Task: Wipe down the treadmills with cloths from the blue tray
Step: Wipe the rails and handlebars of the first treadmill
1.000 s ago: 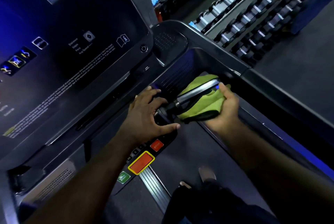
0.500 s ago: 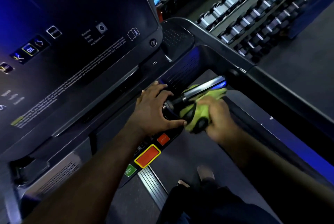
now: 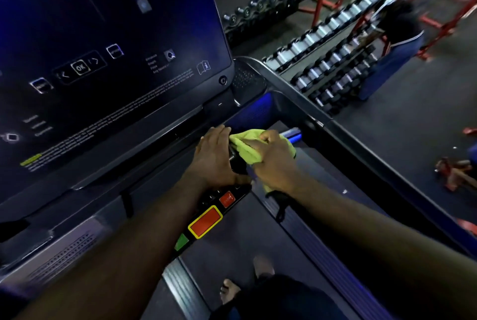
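1. Above and to the left of the red stop button (image 3: 205, 221), the treadmill console (image 3: 103, 74) is filling most of the view, its dark screen showing an "OK" key.
2. Far up and to the right of the button, a dumbbell rack (image 3: 330, 61) is standing on the gym floor, and a person in blue (image 3: 395, 59) is standing at its far end.
3. Just right of the button, the treadmill belt (image 3: 232, 242) is stretching down to the wearer's bare feet (image 3: 229, 291).
4. Directly above the button, the left hand (image 3: 214, 157) is resting on the console's lower edge, its grip spread, fingers straight and holding nothing.
5. Up and to the right of the button, the right hand (image 3: 273, 162) is sitting just beside the left, its grip curling round the green cloth (image 3: 245, 144) and bunching it.
6. The cloth is lying between the two hands, over a silver handlebar (image 3: 291, 135) whose tip is poking out beyond the right hand.
7. Touching the button's upper corner, a smaller red key (image 3: 227, 199) is showing. At the lower corner, a green key (image 3: 181, 242) is showing.
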